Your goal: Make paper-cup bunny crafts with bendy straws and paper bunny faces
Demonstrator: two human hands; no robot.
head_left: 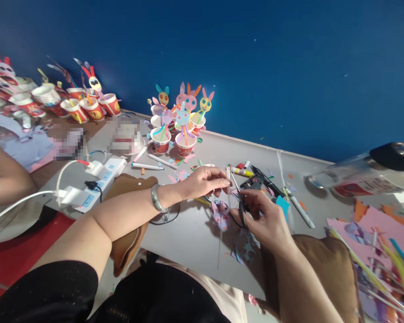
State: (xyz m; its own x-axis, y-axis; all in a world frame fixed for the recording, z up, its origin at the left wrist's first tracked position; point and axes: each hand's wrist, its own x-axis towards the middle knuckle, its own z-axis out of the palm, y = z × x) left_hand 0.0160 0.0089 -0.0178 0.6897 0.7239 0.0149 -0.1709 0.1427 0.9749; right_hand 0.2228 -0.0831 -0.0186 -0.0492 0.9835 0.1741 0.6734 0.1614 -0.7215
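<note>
My left hand (207,181) has its thumb and fingers pinched together on a thin, pale translucent strip (229,190). What the strip is made of I cannot make out. In my right hand (265,220) is a pair of scissors (243,208) with dark handles. The blades point up and away from me, close to the strip beside my left fingertips. Under my hands on the table lies a pink paper rabbit head (220,217), partly blurred. Blue paper scraps (247,249) lie near my right wrist.
Paper cups (186,144) with paper rabbits stand by the blue wall (256,80); more cups (92,110) are farther left. A black tool (252,181), markers (301,211), a power strip (103,186), a clear bottle (360,177) and coloured paper (343,224) surround my hands. Another person's arm (10,168) is at left.
</note>
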